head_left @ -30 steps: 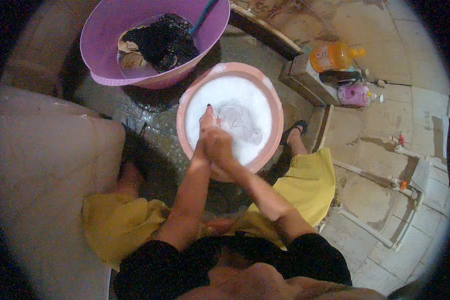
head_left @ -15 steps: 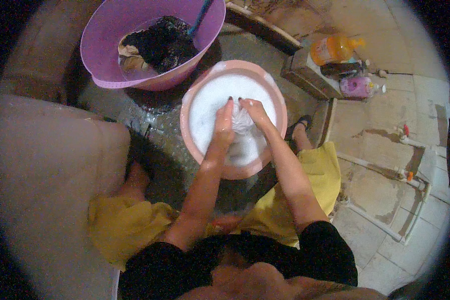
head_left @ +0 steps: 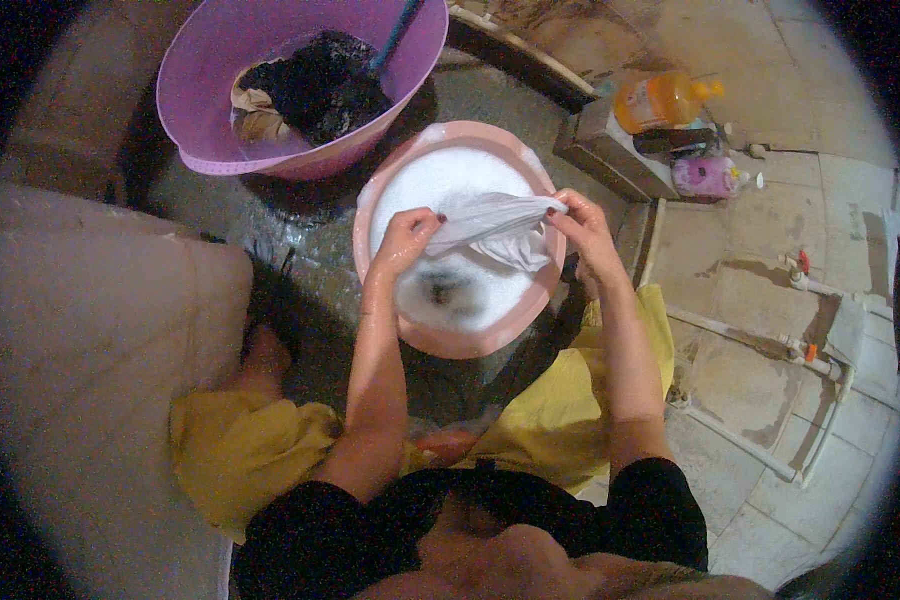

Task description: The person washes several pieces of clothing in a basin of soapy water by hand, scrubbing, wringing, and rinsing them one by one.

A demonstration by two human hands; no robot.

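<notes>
A wet white cloth garment (head_left: pixel 505 225) is stretched between my two hands above a pink basin (head_left: pixel 460 345). My left hand (head_left: pixel 407 240) pinches one end of it near the basin's left side. At the right rim, my right hand (head_left: pixel 585 228) grips the other end. Part of the cloth hangs in loose folds down toward the foam. White suds (head_left: pixel 410 185) cover the water, with a dark gap in them near the front. What kind of garment it is I cannot tell.
A purple tub (head_left: pixel 195 90) at the far left holds dark and beige wet clothes (head_left: pixel 330 90) and a blue stick (head_left: pixel 395 35). Orange (head_left: pixel 655 103) and pink (head_left: pixel 705 178) bottles stand on a block to the right. White pipes (head_left: pixel 735 325) run along the tiled right wall.
My hands were close together with the cloth bunched between them over the suds. They have moved apart, left and right, and the cloth is now lifted and pulled out lengthwise.
</notes>
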